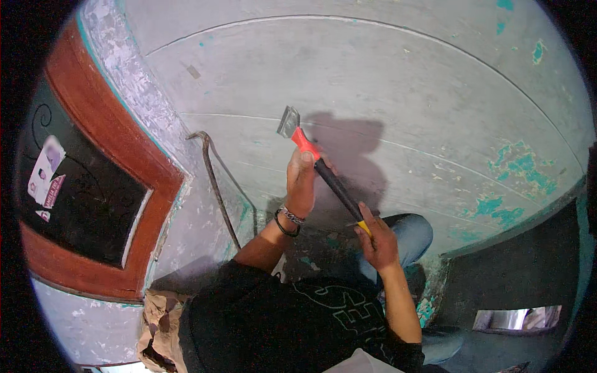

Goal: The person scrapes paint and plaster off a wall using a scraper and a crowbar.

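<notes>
1. Scraper was slanted up in front of the grey wall on my head view.
2. I saw the left hand wrapped round it near the red neck, right hand clamped on its yellow end.
3. Bent metal bar stood off left.

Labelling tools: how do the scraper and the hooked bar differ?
The scraper is in the left hand and right hand; the hooked bar stands by the wall, unheld. The scraper ends in a wide head, the hooked bar in a bend. The scraper is red, black and yellow; the hooked bar dark. Both are slender.
</notes>
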Tool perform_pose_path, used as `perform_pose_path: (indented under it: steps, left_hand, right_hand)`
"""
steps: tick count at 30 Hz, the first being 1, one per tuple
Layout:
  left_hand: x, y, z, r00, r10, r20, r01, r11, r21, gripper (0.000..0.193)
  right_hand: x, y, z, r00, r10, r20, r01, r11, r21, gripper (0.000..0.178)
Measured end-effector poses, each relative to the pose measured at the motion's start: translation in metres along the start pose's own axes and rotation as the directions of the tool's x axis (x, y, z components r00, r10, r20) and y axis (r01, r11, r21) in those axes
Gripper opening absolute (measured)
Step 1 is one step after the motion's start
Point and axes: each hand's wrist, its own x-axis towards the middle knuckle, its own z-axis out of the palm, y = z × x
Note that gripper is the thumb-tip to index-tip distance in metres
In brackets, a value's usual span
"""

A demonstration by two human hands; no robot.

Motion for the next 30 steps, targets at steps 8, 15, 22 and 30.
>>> perform_pose_path:
  steps: [8, 15, 22, 30]
  left_hand:
    - [0.005, 0.002, -0.008, 0.999, 0.03, -0.028, -0.029, 0.999, 0.027, 0.042]
    - [-0.005, -0.005, -0.004, 0.995, -0.09, -0.043, 0.092, 0.994, 0.063, 0.044]
    - [0.001, -0.008, -0.027, 0.991, 0.099, -0.095, -0.077, 0.976, 0.205, 0.048]
    - [0.009, -0.053, -0.134, 0.785, 0.598, -0.163, 0.052, 0.199, 0.979, 0.071]
  right_hand:
    - [0.007, -0.004, 0.0, 1.0, -0.005, -0.009, 0.005, 1.0, 0.006, 0.056]
    - [-0.001, 0.0, -0.005, 1.0, 0.017, -0.006, -0.017, 0.999, -0.035, 0.053]
    - [0.007, 0.0, -0.003, 0.997, -0.068, -0.042, 0.067, 0.998, -0.014, 0.051]
    - [-0.017, -0.002, -0.017, 0.997, 0.076, 0.028, -0.075, 0.997, -0.019, 0.051]
